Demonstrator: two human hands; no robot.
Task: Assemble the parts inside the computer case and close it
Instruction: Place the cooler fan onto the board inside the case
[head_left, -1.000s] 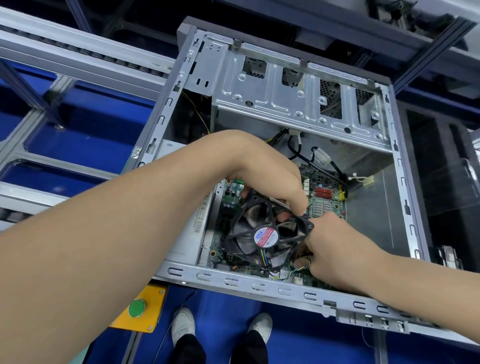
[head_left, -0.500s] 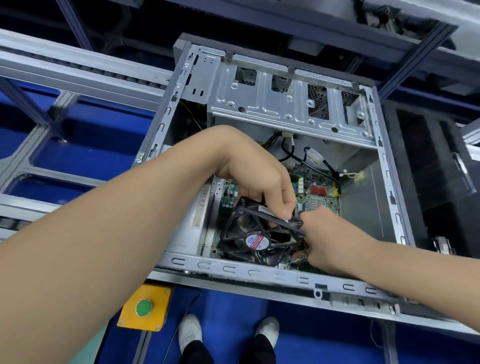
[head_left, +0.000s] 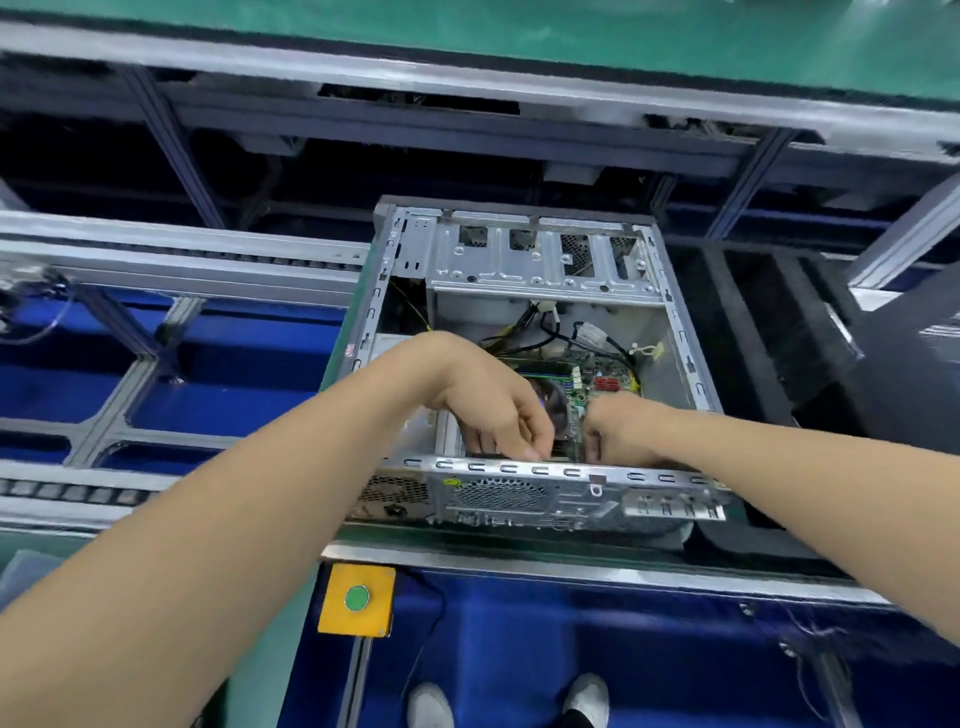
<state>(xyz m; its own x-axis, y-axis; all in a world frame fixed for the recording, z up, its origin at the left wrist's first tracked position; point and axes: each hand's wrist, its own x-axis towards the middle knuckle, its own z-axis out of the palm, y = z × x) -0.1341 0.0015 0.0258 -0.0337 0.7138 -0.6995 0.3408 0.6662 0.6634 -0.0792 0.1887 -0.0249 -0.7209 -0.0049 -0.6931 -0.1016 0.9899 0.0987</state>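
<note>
The open grey computer case (head_left: 675, 322) lies on its side on the bench, its rear panel (head_left: 498, 496) facing me. Both hands reach down just behind the near rim. My left hand (head_left: 493, 410) curls its fingers over the black cooling fan (head_left: 555, 409), of which only a dark curved sliver shows between the hands. From the right, my right hand (head_left: 623, 428) grips the same fan, fingers bent downward. The green motherboard (head_left: 597, 375) with red connectors lies just beyond the hands. Most of the fan is hidden by the hands and the rim.
A silver drive cage (head_left: 540, 262) spans the far side of the case, with loose black, white and yellow cables (head_left: 571, 332) below it. A yellow box with a green button (head_left: 357, 597) hangs under the bench edge. Black foam blocks (head_left: 753, 332) lie to the right; conveyor rails (head_left: 182, 270) run left.
The fan has gone down toward the near wall of the case, with both hands following it. It lay in plain sight before and is now almost hidden. The view has pulled back and tilted up.
</note>
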